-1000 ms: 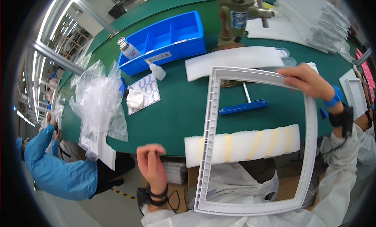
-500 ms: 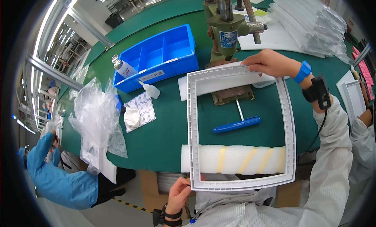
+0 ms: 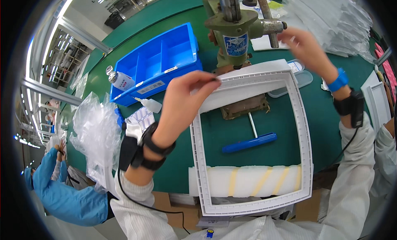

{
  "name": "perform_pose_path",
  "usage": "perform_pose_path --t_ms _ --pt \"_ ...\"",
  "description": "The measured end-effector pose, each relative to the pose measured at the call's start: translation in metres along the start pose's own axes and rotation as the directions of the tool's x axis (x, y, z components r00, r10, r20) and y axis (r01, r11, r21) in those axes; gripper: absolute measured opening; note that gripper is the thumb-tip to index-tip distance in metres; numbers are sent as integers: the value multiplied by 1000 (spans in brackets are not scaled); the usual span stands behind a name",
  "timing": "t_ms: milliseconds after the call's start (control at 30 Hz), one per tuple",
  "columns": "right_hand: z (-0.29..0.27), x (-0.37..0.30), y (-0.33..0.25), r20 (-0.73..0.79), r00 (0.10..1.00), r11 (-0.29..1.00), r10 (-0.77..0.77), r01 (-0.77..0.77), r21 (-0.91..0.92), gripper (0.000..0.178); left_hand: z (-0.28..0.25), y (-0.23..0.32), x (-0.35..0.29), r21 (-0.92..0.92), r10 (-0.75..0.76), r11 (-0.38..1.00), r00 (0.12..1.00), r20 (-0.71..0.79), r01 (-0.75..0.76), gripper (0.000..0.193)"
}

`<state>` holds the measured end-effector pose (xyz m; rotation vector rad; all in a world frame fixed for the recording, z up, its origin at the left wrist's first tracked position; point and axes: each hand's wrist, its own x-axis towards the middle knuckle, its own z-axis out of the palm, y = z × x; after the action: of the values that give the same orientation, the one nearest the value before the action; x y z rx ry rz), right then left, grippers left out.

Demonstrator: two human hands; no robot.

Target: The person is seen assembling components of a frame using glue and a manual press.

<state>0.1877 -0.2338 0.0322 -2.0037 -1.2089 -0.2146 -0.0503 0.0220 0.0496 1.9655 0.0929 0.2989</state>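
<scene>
Since half a second ago the left hand (image 3: 182, 101) has come up from the frame's near edge to its far left corner, and the right hand (image 3: 304, 45) has left the frame's far rail for the press handle.

Left to right:
- Person in blue sleeves (image 3: 62, 190) at the far left edge, working separately.
- Crumpled clear plastic bags (image 3: 95, 132) on the green table (image 3: 173, 157).
- Blue divided bin (image 3: 159, 62) behind them, a small bottle (image 3: 118, 78) at its left end and a white squeeze bottle (image 3: 149, 104) just in front.
- Left hand: fingers (image 3: 206, 80) pinched closed on the far left corner of the white rectangular frame (image 3: 304, 128).
- Frame lies flat on the table, near rail overhanging the table edge toward the person, far rail under the head of the green hand press (image 3: 233, 31).
- Inside the frame opening: the press base, a blue-handled tool (image 3: 248, 142), and a white foam block with yellow stripes (image 3: 252, 180) under the near rail.
- White foam strip (image 3: 248, 85) under the far rail.
- Right hand: at the press handle (image 3: 273, 27), fingers curled toward it; blurred, so cannot tell whether it is actually gripped.
- Clear lidded container (image 3: 295, 76) just outside the frame's right rail.
- Stack of bagged white parts (image 3: 331, 20) at far right.
</scene>
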Motion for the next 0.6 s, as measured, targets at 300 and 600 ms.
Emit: perform_pose_path --t_ms 300,600 --pt "-45 121 -73 -157 973 805 167 -42 592 45 47 -34 51 49 41 998 998 38 -43 22" --pt "-81 168 -76 419 901 656 -113 -249 712 45 44 -28 47 253 -44 967 998 48 30 23"
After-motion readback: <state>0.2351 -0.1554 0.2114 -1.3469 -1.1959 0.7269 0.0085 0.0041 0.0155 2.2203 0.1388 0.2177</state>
